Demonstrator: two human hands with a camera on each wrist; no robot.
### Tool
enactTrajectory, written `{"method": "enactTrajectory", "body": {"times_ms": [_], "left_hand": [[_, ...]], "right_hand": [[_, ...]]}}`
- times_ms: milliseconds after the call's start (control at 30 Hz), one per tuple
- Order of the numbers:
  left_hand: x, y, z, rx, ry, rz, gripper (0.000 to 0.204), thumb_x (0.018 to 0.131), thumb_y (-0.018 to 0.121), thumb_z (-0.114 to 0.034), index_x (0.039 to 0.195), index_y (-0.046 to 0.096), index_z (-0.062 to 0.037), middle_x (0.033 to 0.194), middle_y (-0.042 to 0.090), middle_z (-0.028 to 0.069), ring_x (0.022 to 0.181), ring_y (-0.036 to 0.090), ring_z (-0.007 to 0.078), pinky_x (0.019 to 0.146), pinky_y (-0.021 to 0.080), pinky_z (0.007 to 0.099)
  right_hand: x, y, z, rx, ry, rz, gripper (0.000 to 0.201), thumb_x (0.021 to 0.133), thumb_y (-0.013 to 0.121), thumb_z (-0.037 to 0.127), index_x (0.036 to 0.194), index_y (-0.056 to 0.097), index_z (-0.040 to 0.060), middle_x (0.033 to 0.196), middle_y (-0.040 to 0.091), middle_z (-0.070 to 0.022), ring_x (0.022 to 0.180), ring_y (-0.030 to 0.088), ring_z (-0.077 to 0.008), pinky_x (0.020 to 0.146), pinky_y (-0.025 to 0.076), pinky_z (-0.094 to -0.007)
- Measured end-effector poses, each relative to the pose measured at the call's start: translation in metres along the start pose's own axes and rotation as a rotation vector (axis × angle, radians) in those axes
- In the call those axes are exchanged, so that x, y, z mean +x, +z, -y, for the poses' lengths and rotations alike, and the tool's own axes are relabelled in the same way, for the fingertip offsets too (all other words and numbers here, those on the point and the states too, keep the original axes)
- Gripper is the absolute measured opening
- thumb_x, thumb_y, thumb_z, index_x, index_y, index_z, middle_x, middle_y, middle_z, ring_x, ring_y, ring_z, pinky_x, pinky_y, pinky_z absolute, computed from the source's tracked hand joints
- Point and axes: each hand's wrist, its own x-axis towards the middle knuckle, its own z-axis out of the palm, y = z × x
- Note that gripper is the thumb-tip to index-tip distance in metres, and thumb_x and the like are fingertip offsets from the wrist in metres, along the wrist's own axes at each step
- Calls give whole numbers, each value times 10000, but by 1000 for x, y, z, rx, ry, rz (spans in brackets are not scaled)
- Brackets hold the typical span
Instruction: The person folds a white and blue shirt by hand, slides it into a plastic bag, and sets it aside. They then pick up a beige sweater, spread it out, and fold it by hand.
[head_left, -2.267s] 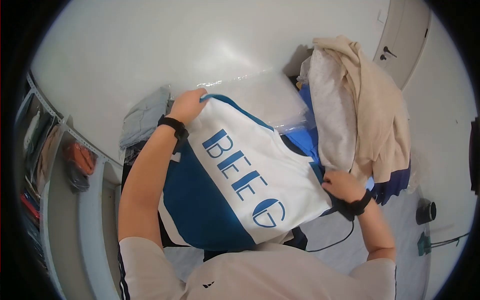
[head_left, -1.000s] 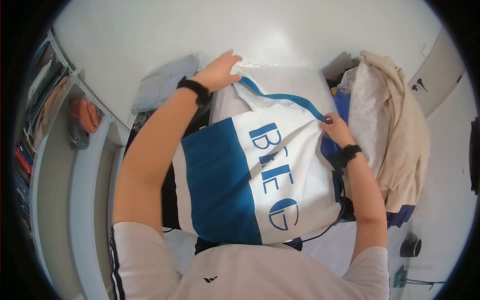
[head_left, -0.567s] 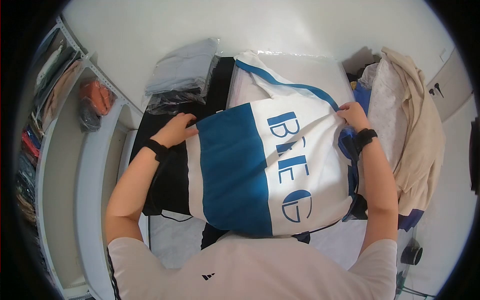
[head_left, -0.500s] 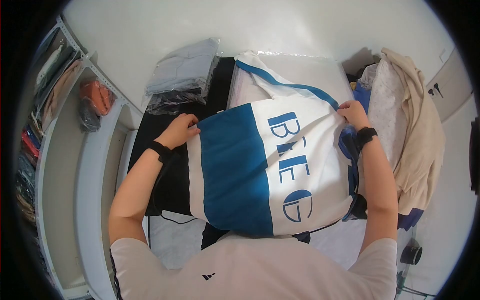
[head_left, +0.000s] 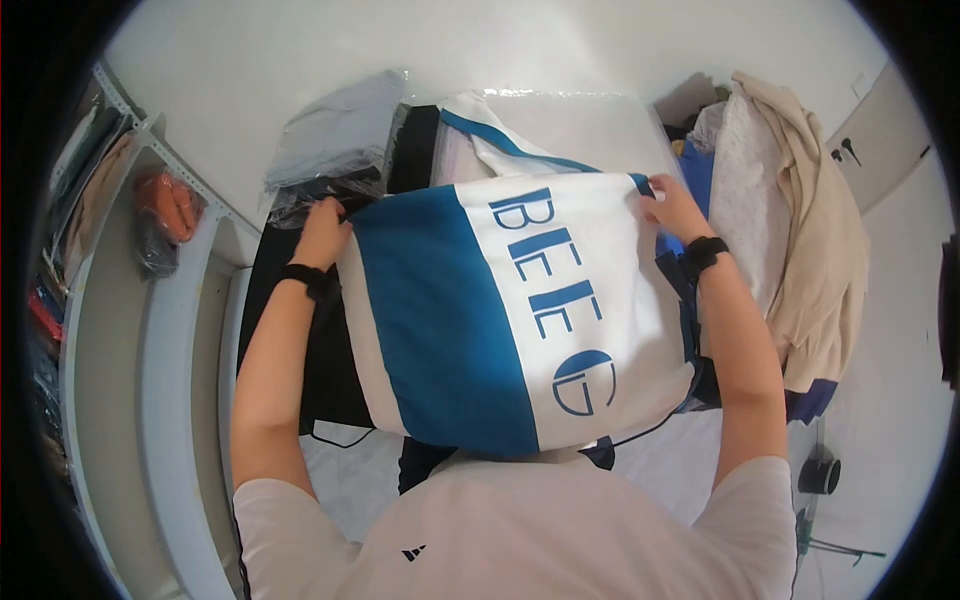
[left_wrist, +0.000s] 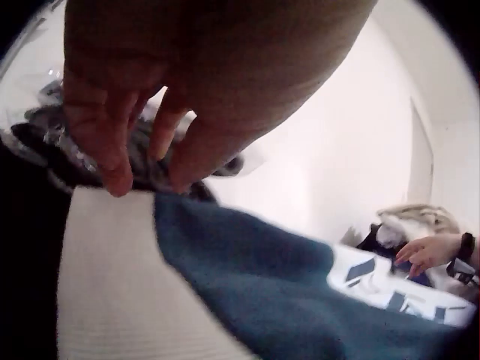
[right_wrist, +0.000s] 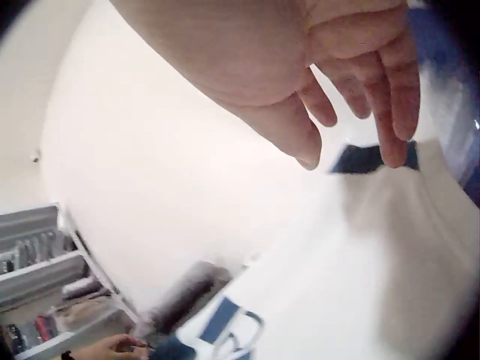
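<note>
A white and blue garment (head_left: 440, 320) with large blue letters lies across the black table, its hem towards the left and its blue-trimmed neck towards the right. My left hand (head_left: 325, 235) grips the far corner at the hem; in the left wrist view its fingertips (left_wrist: 116, 180) meet the pale hem band beside the blue panel. At the neck, my right hand (head_left: 680, 210) holds the trim, and one of its fingers (right_wrist: 394, 154) lies over the blue edge in the right wrist view. Behind the letters a white sleeve (head_left: 490, 155) with a blue stripe extends away.
Clear plastic bags (head_left: 600, 125) lie beyond the garment. Grey bagged clothes (head_left: 335, 140) sit at the back left of the black table (head_left: 320, 370). Beige clothing (head_left: 815, 230) is piled at the right. Shelves (head_left: 115, 330) with bagged clothes stand at the far left.
The far edge of the garment between my hands has straightened and its creases have smoothed. My left hand left the sleeve end and came to the hem corner. The head view has shifted slightly.
</note>
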Motion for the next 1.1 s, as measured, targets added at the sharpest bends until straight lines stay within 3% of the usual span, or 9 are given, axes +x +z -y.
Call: {"method": "enactTrajectory", "body": {"times_ms": [100, 167, 233, 433, 533, 667, 767, 867, 1100], "left_hand": [[-29, -49, -27, -195, 173, -194, 286, 794, 614, -80, 1060, 545, -2, 1044, 568, 166, 922, 564, 309, 794, 469, 353], [-71, -83, -51, -401, 56, -89, 206, 842, 590, -80, 1026, 575, 13, 905, 615, 84, 657, 547, 140, 635, 450, 248], [-124, -102, -75, -558, -74, 25, 105, 877, 556, -62, 952, 586, 4, 801, 580, 33, 627, 505, 75, 583, 412, 212], [-268, -84, -70, -786, -386, 277, 114, 881, 542, -63, 825, 591, 24, 746, 602, 54, 664, 546, 97, 616, 446, 230], [-301, -50, -65, -830, -514, 472, 183, 873, 588, -126, 950, 622, 36, 870, 649, 93, 801, 606, 150, 722, 477, 273], [-308, -1, -80, -920, -423, 567, 490, 852, 625, -194, 1248, 450, 35, 1151, 572, 145, 1064, 537, 223, 941, 407, 340], [-311, 27, -89, -1198, -535, 483, 607, 827, 659, -238, 1299, 396, 40, 1210, 540, 110, 1143, 471, 216, 984, 358, 330], [-311, 25, -93, -1335, -557, 550, 588, 822, 668, -264, 1270, 424, 28, 1167, 560, 89, 1089, 510, 190, 956, 385, 307], [-326, 0, -91, -1434, -632, 489, 357, 849, 628, -178, 1143, 524, -4, 1045, 613, 54, 942, 582, 130, 793, 469, 274]], "right_hand": [[-49, -29, 20, -1, -222, -89, 301, 834, 625, 142, 1090, 576, -9, 888, 652, -119, 734, 623, -163, 677, 486, -263], [-98, -54, 28, 57, -214, -10, 260, 872, 594, 147, 1077, 582, -13, 921, 638, -76, 771, 594, -128, 699, 471, -248], [-159, -65, 29, 178, -108, 18, 218, 907, 555, 151, 1039, 598, -18, 912, 623, -36, 768, 568, -101, 696, 457, -238], [-288, -56, -35, 228, 297, -81, 301, 927, 536, 276, 905, 631, -8, 791, 640, -42, 726, 586, -105, 664, 456, -234], [-310, -28, -51, 334, 414, -40, 370, 924, 532, 361, 923, 624, 3, 822, 654, -68, 765, 611, -135, 697, 467, -247], [-312, -8, -70, 417, 352, -35, 375, 900, 565, 376, 963, 596, 7, 891, 656, -82, 837, 614, -139, 775, 465, -265], [-318, -10, -74, 404, 449, 82, 374, 888, 583, 378, 1011, 593, 24, 953, 649, -67, 883, 617, -147, 816, 446, -268], [-324, 4, -72, 591, 416, 126, 353, 879, 605, 364, 963, 618, 22, 959, 647, -54, 909, 593, -120, 797, 431, -244], [-330, 51, -105, 1037, 401, 97, 438, 878, 617, 336, 1184, 494, 46, 1124, 580, -44, 1031, 548, -153, 898, 397, -287]]}}
